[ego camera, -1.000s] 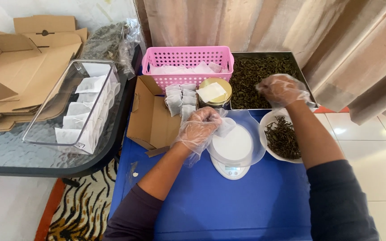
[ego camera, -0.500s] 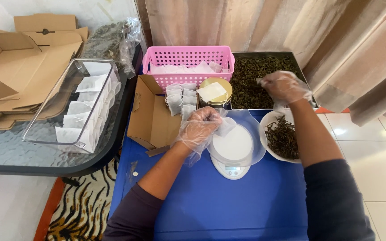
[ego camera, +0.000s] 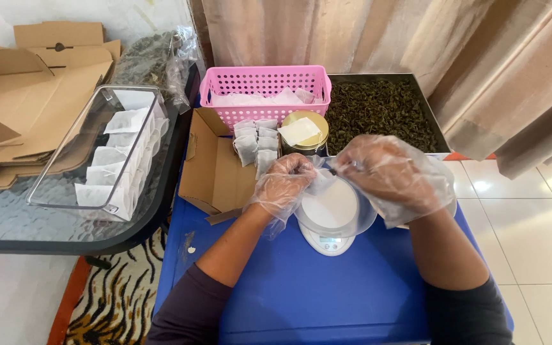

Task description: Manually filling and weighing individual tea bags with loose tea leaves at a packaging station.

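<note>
Both my hands wear loose clear plastic gloves. My left hand [ego camera: 283, 183] holds a small white filter bag [ego camera: 322, 181] over the white kitchen scale [ego camera: 330, 214]. My right hand [ego camera: 384, 172] is closed with a pinch of dark dried leaves at the bag's mouth, fingertips close to my left hand. The metal tray of dried leaves [ego camera: 378, 112] lies behind my right hand. My right hand and sleeve hide the white bowl of leaves.
A pink basket [ego camera: 265, 89] of empty bags, a gold-lidded tin [ego camera: 306, 130], filled bags [ego camera: 253, 142] in an open cardboard box [ego camera: 212, 167], all on a blue table [ego camera: 301, 294]. On the left a glass table [ego camera: 46, 220] bears a clear tray [ego camera: 100, 147] and flat cardboard boxes [ego camera: 27, 89].
My right hand has moved from the leaf tray down and left to the bag held over the scale. My left hand has stayed in place.
</note>
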